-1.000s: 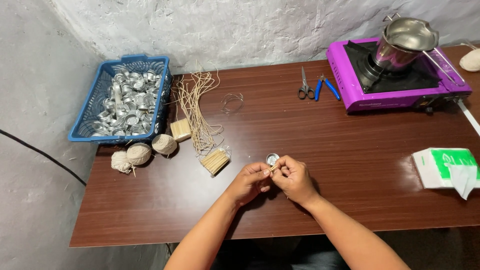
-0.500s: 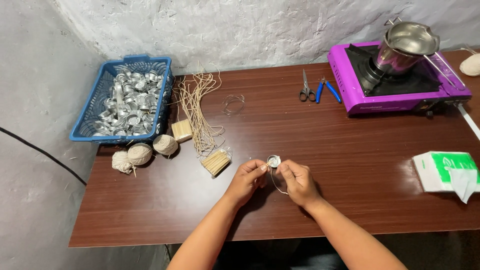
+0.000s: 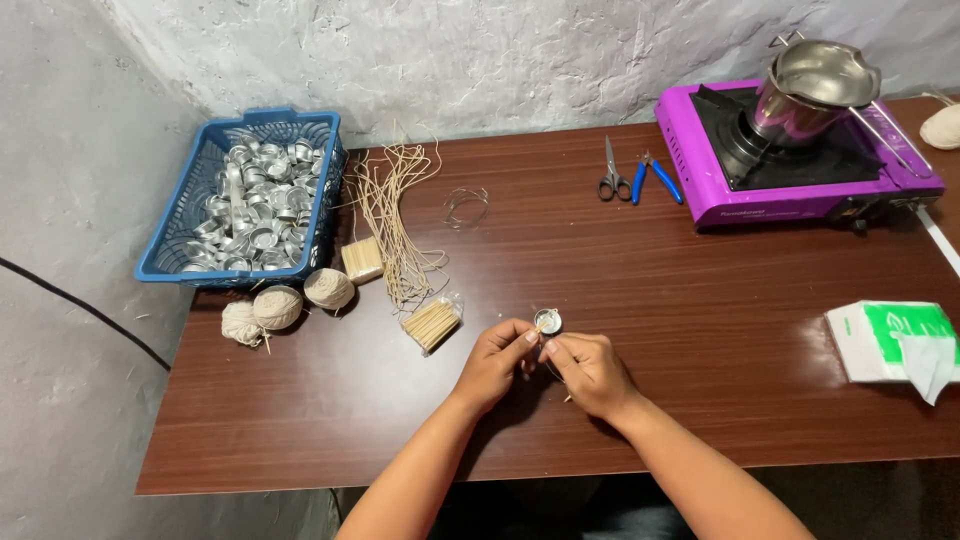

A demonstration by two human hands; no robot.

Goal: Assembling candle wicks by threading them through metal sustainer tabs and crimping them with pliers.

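Both hands meet at the near middle of the brown table (image 3: 700,330), just in front of a small silver metal cup (image 3: 548,320). The left hand (image 3: 492,362) has its grip pinched closed, thumb against forefinger, on a short pale stick (image 3: 537,329) whose tip reaches toward the cup. The right hand (image 3: 590,372) has its grip closed as well, fingertips drawn together beside the left hand's; it seems to pinch a thin strand, though what exactly lies between those fingers is too small to tell. The cup stands on the table just beyond the fingertips, touching or nearly touching them.

Judging from how things lie, the work looks to be near its beginning. Only this one cup is out of the blue basket (image 3: 170,260), which stands well to the left of the cup and is still heaped with like cups. Between basket and cup lie loose cut wicks (image 3: 395,215), a clear packet of small sticks (image 3: 432,324), and three balls of twine (image 3: 290,303), all apparently unused stock. Far right of the cup, a steel pot (image 3: 815,85) sits on a purple portable stove (image 3: 800,160); no flame shows. Scissors (image 3: 611,175) and blue-handled pliers (image 3: 655,178) lie beyond the cup, untouched. No finished piece shows anywhere on the table.
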